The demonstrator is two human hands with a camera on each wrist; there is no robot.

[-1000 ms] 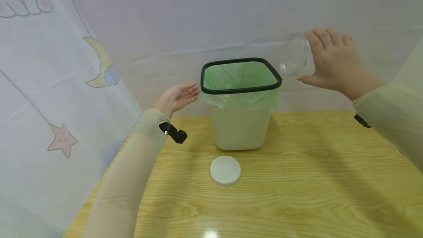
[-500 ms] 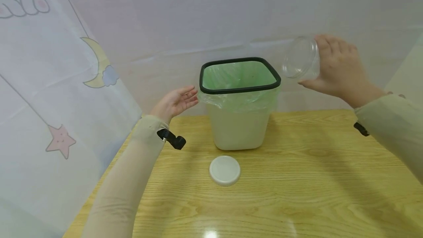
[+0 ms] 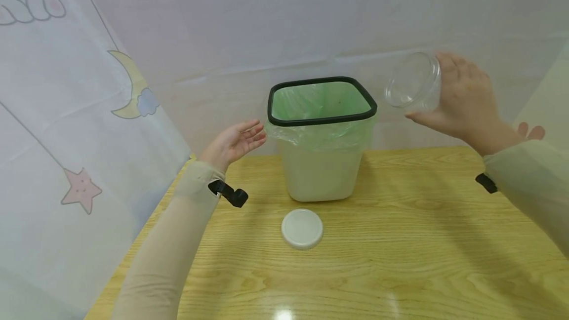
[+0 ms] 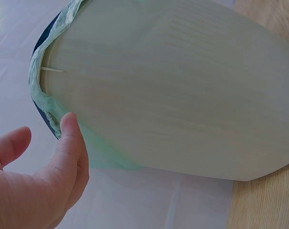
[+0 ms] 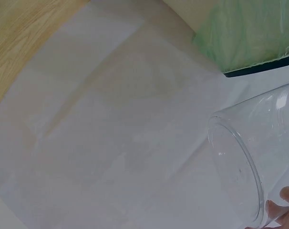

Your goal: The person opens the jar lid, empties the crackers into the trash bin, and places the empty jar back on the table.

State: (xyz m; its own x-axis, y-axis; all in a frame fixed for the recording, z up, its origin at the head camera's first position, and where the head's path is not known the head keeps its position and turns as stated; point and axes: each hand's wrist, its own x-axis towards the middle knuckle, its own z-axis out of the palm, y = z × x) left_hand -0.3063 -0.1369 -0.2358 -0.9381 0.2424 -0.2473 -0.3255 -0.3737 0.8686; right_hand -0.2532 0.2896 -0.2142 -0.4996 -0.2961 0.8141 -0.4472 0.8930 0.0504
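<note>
My left hand (image 3: 235, 140) is raised with palm up and fingers relaxed, loosely spread, holding nothing — forearm stretched forward in a pale sleeve. My right hand (image 3: 462, 98) is lifted higher, fingers curled in a grip — wrist bent inward, sleeve trailing right.

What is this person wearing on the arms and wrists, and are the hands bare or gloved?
Both hands are bare, no gloves or rings visible. The left hand comes out of a close-fitting beige sleeve with a ribbed cuff; a small black clip-like mount sticks out at that wrist. The right hand comes out of a looser pale greenish-beige sleeve, with a black strap piece at its cuff.
</note>
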